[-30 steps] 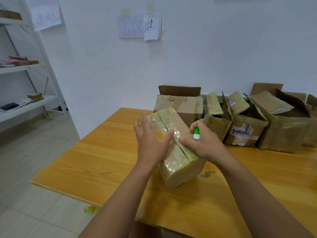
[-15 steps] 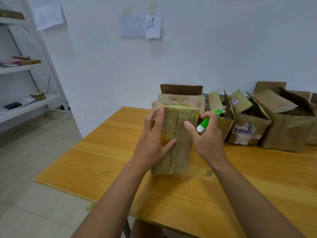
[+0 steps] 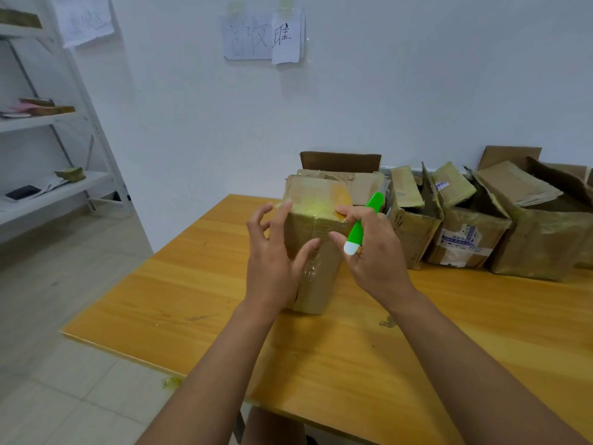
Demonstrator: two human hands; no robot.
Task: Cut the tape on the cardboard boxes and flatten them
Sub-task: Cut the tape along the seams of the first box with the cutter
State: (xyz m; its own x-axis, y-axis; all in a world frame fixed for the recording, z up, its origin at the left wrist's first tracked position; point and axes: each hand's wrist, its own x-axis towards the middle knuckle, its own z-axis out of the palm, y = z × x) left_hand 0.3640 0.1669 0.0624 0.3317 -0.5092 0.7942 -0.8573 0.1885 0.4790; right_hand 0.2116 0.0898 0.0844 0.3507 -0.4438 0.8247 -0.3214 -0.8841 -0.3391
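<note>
**Support surfaces – condition as seen**

A wooden table (image 3: 199, 293), orange-yellow laminate, is seen butted against the white wall at its far edge. A taped cardboard box (image 3: 316, 252) is stood on end approx. mid-table. Behind it, against the wall, an open-flapped box (image 3: 359, 184) is placed. To the right along the wall, a row of opened boxes is set touching one another: a narrow one (image 3: 410, 229), one w/ a printed label (image 3: 465, 239), and a large one (image 3: 542, 239) at the far right. A dark smudge (image 3: 386, 322) is noted on the tabletop nr. the front.

Left: a white shelf unit (image 3: 54, 191) is stood on the tiled floor (image 3: 57, 284); papers, a dark flat item (image 3: 22, 192) and small brownish bundles are laid on its tiers.
</note>
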